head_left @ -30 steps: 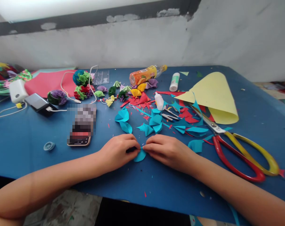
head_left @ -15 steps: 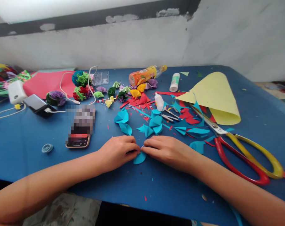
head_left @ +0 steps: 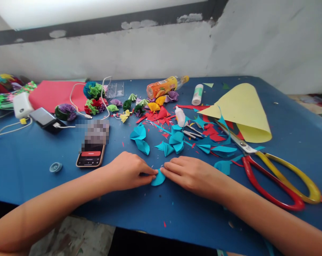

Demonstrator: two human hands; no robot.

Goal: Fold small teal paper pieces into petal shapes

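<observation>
A small folded piece of blue paper (head_left: 158,179) with a rounded lower edge is between my two hands, close above the table or on it. My left hand (head_left: 131,171) pinches its upper left side between thumb and forefinger. At its upper right edge, the fingertips of my right hand (head_left: 191,174) are pressed together on the paper; the thumb there is hidden. Just beyond my hands sit folded blue paper pieces (head_left: 142,134) on the left and a cluster of similar blue petals (head_left: 176,138) on the right.
Large scissors (head_left: 256,151) with red and yellow handles lie at right, under a curled yellow sheet (head_left: 243,110). A phone (head_left: 90,156), power bank (head_left: 45,119) and small grey cap (head_left: 55,167) are at left. Behind stand a glue bottle (head_left: 180,115), orange bottle (head_left: 163,86) and red scraps (head_left: 157,114).
The fingers of my left hand have drawn slightly left and curled into a clearer pinch, with the fingertips of both hands farther apart. The blue paper stays nearly in place. The view has shifted slightly.
</observation>
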